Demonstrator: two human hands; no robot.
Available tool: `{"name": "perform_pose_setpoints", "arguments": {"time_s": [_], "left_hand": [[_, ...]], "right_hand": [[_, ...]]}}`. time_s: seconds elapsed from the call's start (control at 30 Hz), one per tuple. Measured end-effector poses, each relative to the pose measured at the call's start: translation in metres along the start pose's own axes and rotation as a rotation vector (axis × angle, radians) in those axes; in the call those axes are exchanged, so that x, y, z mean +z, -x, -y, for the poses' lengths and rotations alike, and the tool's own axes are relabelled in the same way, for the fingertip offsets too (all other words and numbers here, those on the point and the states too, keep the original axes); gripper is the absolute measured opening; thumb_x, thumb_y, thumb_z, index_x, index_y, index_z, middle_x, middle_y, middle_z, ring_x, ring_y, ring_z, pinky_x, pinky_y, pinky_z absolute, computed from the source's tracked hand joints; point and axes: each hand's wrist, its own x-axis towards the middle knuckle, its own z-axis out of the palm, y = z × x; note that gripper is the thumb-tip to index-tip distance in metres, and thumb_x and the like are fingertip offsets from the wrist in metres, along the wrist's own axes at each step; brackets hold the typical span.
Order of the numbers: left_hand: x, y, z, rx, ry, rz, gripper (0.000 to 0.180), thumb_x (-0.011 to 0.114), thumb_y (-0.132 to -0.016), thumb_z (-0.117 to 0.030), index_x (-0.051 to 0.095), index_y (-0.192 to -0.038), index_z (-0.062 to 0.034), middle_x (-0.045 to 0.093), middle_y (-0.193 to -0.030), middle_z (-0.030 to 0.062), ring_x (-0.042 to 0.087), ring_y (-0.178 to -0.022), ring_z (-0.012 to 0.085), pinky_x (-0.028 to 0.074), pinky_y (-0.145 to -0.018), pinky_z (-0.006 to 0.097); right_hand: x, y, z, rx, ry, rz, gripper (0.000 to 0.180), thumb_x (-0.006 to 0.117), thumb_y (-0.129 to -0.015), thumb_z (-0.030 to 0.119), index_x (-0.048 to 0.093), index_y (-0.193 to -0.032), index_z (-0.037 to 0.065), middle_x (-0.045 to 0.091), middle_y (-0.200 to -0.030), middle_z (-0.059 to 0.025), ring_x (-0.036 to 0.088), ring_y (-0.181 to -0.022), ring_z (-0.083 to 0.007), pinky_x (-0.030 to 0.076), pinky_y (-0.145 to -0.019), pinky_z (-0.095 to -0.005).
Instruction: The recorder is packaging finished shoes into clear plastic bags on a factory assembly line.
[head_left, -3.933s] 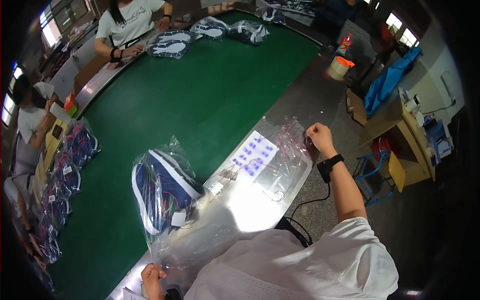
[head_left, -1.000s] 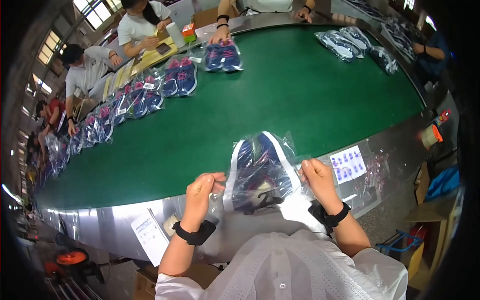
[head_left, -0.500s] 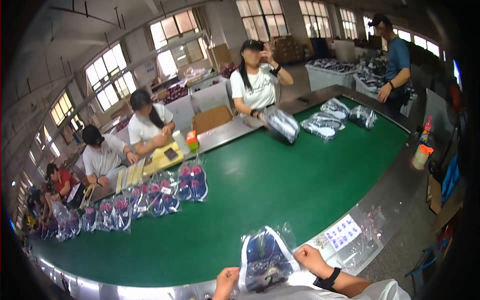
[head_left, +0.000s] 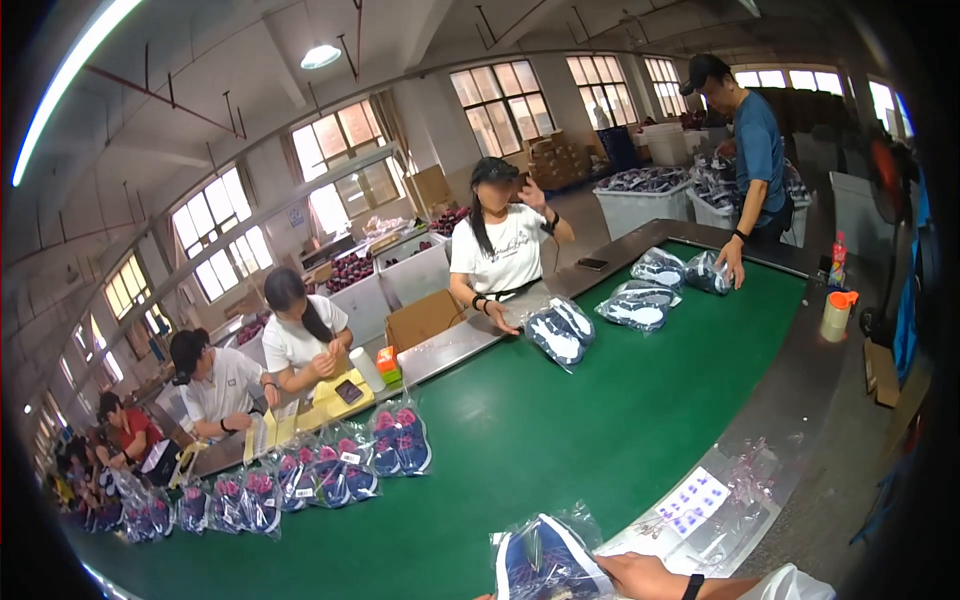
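At the lower edge, a pair of navy shoes with white soles (head_left: pixel 548 562) lies in a clear plastic bag on the green belt (head_left: pixel 480 440). My right hand (head_left: pixel 640 576), a black band at its wrist, is closed on the right edge of this bag. Of my left hand (head_left: pixel 486 597) only a sliver shows beside the bag's lower left, so its fingers are hidden. Right of the bag, a white sheet with blue marks (head_left: pixel 694 502) lies on the metal table edge among small clear plastic pieces.
Bagged navy shoes with pink laces (head_left: pixel 400 440) line the belt's left side. Across it, one person (head_left: pixel 505 250) touches a bagged pair (head_left: pixel 560 332); another (head_left: pixel 758 160) reaches to more bags (head_left: pixel 640 304). An orange-lidded jug (head_left: pixel 838 316) stands at right.
The view has tilted up, so my hands sit lower. My left hand has nearly left the picture. The person opposite has set their bagged pair down; the standing person now reaches onto the belt.
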Motion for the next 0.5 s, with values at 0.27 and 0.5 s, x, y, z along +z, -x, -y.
{"name": "perform_pose_setpoints", "arguments": {"time_s": [0.27,0.5], "left_hand": [[-0.006,0.013,-0.006,0.151,-0.353,0.187,0.069,0.066,-0.071,-0.022,0.038,-0.131,-0.0017,0.041,-0.129,0.0227,0.039,-0.117,0.0412,0.032,-0.098,0.047],[-0.003,0.011,-0.009,0.129,-0.307,0.061,0.059,0.067,-0.075,-0.02,0.043,-0.125,0.0004,0.05,-0.119,0.0233,0.048,-0.107,0.0382,0.04,-0.089,0.043]], "right_hand": [[0.001,0.006,0.005,0.047,-0.133,0.069,0.042,0.04,-0.087,0.02,0.044,-0.127,0.008,0.053,-0.119,-0.0206,0.05,-0.108,-0.0372,0.04,-0.092,-0.0429],[-0.001,-0.011,0.008,0.1,-0.152,0.097,0.058,0.058,-0.08,0.03,0.039,-0.129,0.006,0.053,-0.112,-0.0234,0.052,-0.102,-0.0392,0.042,-0.087,-0.0445]]}}
